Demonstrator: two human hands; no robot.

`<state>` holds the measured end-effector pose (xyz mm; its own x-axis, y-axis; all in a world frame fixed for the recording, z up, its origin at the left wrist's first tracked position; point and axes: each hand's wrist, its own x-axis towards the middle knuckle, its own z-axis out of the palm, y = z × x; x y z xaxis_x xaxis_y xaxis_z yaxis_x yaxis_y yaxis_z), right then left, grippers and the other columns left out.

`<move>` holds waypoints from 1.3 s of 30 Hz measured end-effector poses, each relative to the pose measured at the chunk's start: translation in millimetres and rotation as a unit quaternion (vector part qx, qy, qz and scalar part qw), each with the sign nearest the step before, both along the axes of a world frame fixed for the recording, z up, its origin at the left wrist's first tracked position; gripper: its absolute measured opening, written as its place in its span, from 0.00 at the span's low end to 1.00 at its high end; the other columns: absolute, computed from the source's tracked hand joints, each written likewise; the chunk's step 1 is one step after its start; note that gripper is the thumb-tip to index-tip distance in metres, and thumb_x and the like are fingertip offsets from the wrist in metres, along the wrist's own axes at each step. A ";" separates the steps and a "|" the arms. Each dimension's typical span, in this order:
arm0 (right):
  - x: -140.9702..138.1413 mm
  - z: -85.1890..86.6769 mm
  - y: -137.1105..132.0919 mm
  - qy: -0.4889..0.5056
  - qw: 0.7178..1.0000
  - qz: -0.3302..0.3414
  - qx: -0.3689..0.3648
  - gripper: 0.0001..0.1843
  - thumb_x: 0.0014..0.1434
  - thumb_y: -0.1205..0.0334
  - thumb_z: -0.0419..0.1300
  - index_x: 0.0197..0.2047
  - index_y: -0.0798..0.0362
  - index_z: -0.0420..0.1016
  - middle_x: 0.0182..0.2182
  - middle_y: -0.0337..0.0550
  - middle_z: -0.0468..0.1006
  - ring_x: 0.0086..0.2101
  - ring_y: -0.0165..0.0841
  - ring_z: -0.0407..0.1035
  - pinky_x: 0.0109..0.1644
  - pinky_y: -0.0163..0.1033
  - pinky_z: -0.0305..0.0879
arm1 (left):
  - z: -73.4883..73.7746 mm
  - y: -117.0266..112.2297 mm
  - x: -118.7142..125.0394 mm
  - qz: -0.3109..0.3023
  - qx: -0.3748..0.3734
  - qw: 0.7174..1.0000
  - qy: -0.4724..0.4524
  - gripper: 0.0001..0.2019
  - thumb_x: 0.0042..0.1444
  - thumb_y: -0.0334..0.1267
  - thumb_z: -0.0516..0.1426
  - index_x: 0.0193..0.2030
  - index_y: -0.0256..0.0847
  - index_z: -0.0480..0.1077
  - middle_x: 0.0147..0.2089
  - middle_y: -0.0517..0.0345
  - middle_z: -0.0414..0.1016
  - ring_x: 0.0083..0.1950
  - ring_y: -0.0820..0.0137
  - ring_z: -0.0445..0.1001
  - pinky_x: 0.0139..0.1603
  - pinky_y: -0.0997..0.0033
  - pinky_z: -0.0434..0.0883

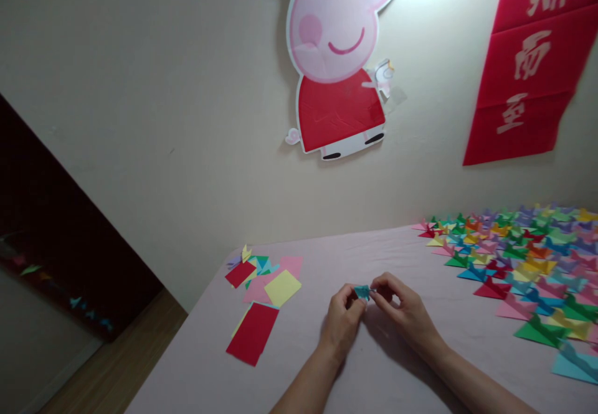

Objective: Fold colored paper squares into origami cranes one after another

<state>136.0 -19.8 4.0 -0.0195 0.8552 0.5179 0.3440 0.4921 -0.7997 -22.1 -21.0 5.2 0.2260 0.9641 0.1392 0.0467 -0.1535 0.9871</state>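
Observation:
A small teal piece of folded paper (362, 292) sits between my two hands, just above the pink tabletop (374, 370). My left hand (342, 322) pinches its left side with closed fingertips. My right hand (405, 310) pinches its right side, fingers curled together. Both forearms reach in from the bottom edge.
Flat paper sheets in red, yellow, pink and teal (264, 289) lie to the left, with a red sheet (253, 333) nearest. Several folded paper figures in many colours (523, 264) cover the table's right side. Behind the table stands a wall with a cartoon pig cutout (336, 59) and a red banner (532, 65).

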 end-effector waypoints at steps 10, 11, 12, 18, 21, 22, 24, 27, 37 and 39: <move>3.4 -2.2 3.6 -0.052 0.998 0.009 0.045 0.06 0.61 0.61 0.58 0.40 0.47 0.77 0.30 0.41 0.74 0.32 0.36 0.67 0.35 0.39 0.65 | -4.9 3.4 4.7 0.012 -0.003 1.000 0.002 0.12 0.56 0.41 0.55 0.40 0.37 0.75 0.32 0.60 0.71 0.35 0.70 0.64 0.38 0.73 0.62; 3.5 -2.6 3.9 -0.056 0.998 0.010 0.042 0.07 0.61 0.60 0.58 0.41 0.47 0.77 0.31 0.41 0.74 0.33 0.36 0.67 0.36 0.39 0.65 | -5.8 3.7 4.5 0.012 -0.004 1.000 0.005 0.12 0.56 0.41 0.55 0.40 0.37 0.75 0.32 0.60 0.70 0.34 0.70 0.64 0.37 0.73 0.62; 3.5 -3.1 4.0 -0.060 0.997 0.010 0.039 0.07 0.61 0.59 0.58 0.41 0.47 0.77 0.31 0.41 0.74 0.34 0.37 0.68 0.37 0.39 0.66 | -6.6 4.0 4.4 0.012 -0.005 1.000 0.008 0.13 0.56 0.42 0.54 0.40 0.37 0.75 0.31 0.60 0.69 0.34 0.70 0.63 0.36 0.73 0.61; 2.8 -5.1 2.9 -0.046 0.998 -0.026 0.030 0.09 0.60 0.59 0.58 0.44 0.47 0.74 0.31 0.39 0.72 0.30 0.34 0.66 0.34 0.39 0.65 | -6.4 2.5 4.8 0.025 -0.011 0.999 0.040 0.15 0.57 0.48 0.55 0.31 0.38 0.73 0.28 0.61 0.66 0.32 0.70 0.61 0.34 0.73 0.60; 1.2 -1.4 0.4 -0.039 0.998 -0.028 0.046 0.03 0.58 0.61 0.59 0.37 0.47 0.71 0.30 0.38 0.71 0.29 0.34 0.64 0.33 0.39 0.64 | -3.9 1.1 5.2 0.028 -0.009 0.998 0.051 0.15 0.57 0.48 0.54 0.31 0.39 0.73 0.29 0.61 0.67 0.33 0.69 0.62 0.35 0.73 0.60; 0.7 0.3 -0.5 -0.043 0.997 -0.021 0.053 0.00 0.58 0.62 0.58 0.35 0.47 0.70 0.29 0.39 0.71 0.30 0.35 0.65 0.34 0.39 0.64 | -3.2 1.0 5.1 0.029 -0.008 0.998 0.055 0.15 0.58 0.48 0.54 0.30 0.39 0.72 0.28 0.61 0.67 0.33 0.69 0.62 0.35 0.73 0.60; 0.1 3.4 -2.1 -0.056 0.996 -0.003 0.063 0.02 0.58 0.63 0.57 0.33 0.47 0.70 0.30 0.40 0.71 0.33 0.37 0.65 0.37 0.41 0.65 | -2.8 1.0 4.4 0.032 -0.007 0.997 0.063 0.15 0.58 0.48 0.54 0.29 0.39 0.71 0.28 0.62 0.66 0.33 0.70 0.62 0.35 0.72 0.60; 0.3 5.5 -2.9 -0.074 0.995 0.011 0.064 0.04 0.60 0.63 0.57 0.33 0.47 0.71 0.31 0.41 0.72 0.36 0.39 0.66 0.41 0.43 0.65 | -4.4 1.4 3.2 0.039 -0.009 0.996 0.081 0.14 0.58 0.47 0.53 0.29 0.39 0.70 0.27 0.63 0.65 0.32 0.70 0.61 0.34 0.72 0.60; -0.6 3.2 -2.5 -0.097 0.993 0.024 0.055 0.06 0.61 0.61 0.58 0.36 0.46 0.76 0.33 0.42 0.75 0.38 0.40 0.67 0.44 0.45 0.65 | -5.8 -1.8 4.9 0.043 0.010 0.991 0.127 0.13 0.61 0.45 0.52 0.31 0.41 0.71 0.32 0.59 0.69 0.37 0.67 0.65 0.39 0.71 0.62; -0.2 -0.1 -3.2 -0.106 0.993 0.030 0.039 0.07 0.62 0.60 0.57 0.34 0.46 0.76 0.32 0.42 0.76 0.37 0.39 0.68 0.43 0.44 0.66 | -4.4 -3.0 4.9 0.046 0.015 0.990 0.130 0.12 0.61 0.44 0.52 0.31 0.41 0.71 0.32 0.59 0.69 0.37 0.67 0.65 0.39 0.71 0.62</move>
